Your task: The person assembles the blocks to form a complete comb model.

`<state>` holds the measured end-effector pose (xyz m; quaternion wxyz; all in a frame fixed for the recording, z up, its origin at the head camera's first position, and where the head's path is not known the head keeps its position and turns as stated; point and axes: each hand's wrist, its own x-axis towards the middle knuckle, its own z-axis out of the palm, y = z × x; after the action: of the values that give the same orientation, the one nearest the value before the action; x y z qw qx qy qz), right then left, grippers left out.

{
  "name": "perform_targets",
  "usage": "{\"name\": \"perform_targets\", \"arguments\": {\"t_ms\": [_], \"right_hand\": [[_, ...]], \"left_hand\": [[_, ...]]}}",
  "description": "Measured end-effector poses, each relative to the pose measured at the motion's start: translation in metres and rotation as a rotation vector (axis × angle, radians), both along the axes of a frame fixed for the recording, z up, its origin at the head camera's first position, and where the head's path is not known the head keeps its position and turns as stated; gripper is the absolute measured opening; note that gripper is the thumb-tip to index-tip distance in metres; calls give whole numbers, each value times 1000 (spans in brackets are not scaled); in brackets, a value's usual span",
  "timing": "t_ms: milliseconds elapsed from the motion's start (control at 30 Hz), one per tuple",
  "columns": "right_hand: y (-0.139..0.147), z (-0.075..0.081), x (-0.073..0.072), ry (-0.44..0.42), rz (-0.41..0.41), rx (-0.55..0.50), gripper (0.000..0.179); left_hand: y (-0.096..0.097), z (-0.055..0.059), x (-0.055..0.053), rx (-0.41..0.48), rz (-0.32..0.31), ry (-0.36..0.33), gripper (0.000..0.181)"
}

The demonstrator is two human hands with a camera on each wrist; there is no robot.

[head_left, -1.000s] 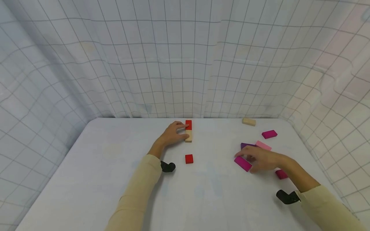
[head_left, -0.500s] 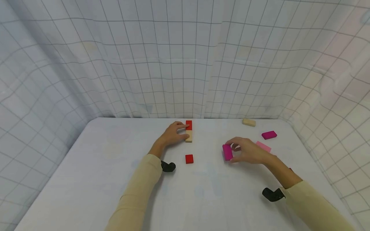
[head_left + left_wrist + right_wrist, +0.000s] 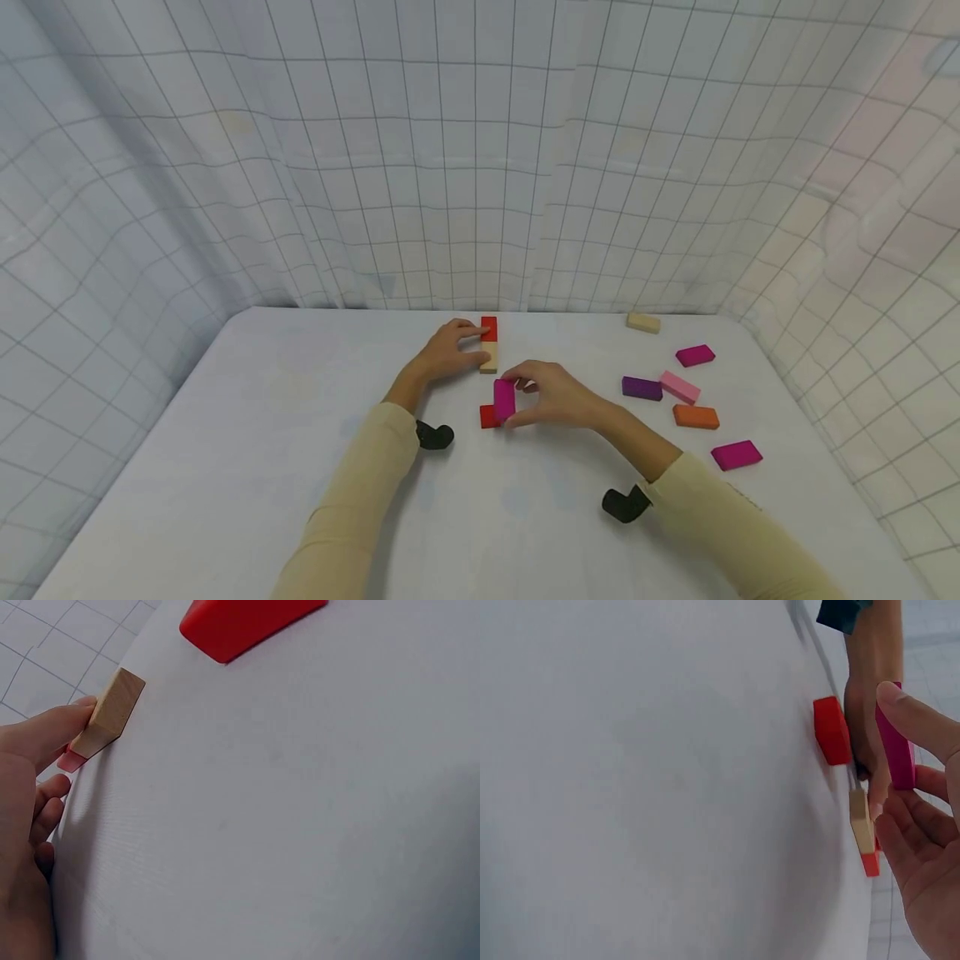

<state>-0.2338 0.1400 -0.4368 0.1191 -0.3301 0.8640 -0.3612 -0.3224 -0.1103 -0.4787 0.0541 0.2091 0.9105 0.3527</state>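
Note:
My right hand point(image 3: 551, 396) pinches a magenta block point(image 3: 504, 400) between thumb and fingers. In the head view that block overlaps a small red block point(image 3: 487, 417) that lies on the table. In the right wrist view the magenta block point(image 3: 896, 750) is held at its ends. Farther back, a plain wooden block point(image 3: 488, 358) and a red block point(image 3: 489, 328) lie end to end in a line. My left hand point(image 3: 448, 350) touches them from the left, thumb at the wooden block and a fingertip at the red one, the hand spread between.
On the right of the white table point(image 3: 300, 500) lie a purple block point(image 3: 642, 388), a pink block point(image 3: 680, 387), an orange block point(image 3: 696, 417) and two magenta blocks, one nearer point(image 3: 737, 455). Another wooden block point(image 3: 643, 322) is near the back edge. Gridded white curtains point(image 3: 450, 167) surround the table.
My right hand has picked up the magenta block from the right side and carried it left, turning it lengthwise, to above the small red block. My left hand has stayed in place.

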Motion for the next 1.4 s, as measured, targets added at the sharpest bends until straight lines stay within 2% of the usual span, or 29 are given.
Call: {"name": "perform_targets", "arguments": {"t_ms": [167,300,400,533,700,867,1067,1400], "right_hand": [[-32,-12,-2,38,65,28,65],[-46,-16,-1,54,98,60,62],[-43,-17,0,46,93,124,62],[-23,-15,-1,30,24,194,63],[-13,-19,-7,69,-48,156,62],[-21,-24,-11,106,-68,152,64],[-24,-23,-12,143,-90,168,62],[-22,-24,-14,131,-65,148,51]], "left_hand": [[-2,-1,1,12,-13,17,57],[-3,0,2,21,-24,29,57],[-3,1,3,23,-24,23,56],[0,0,1,6,-21,14,57],[2,-3,-1,-6,-16,21,57],[3,-5,-1,-4,-28,35,58],[1,-5,-1,-11,-25,51,58],[0,-2,1,-3,-25,51,57]]}}
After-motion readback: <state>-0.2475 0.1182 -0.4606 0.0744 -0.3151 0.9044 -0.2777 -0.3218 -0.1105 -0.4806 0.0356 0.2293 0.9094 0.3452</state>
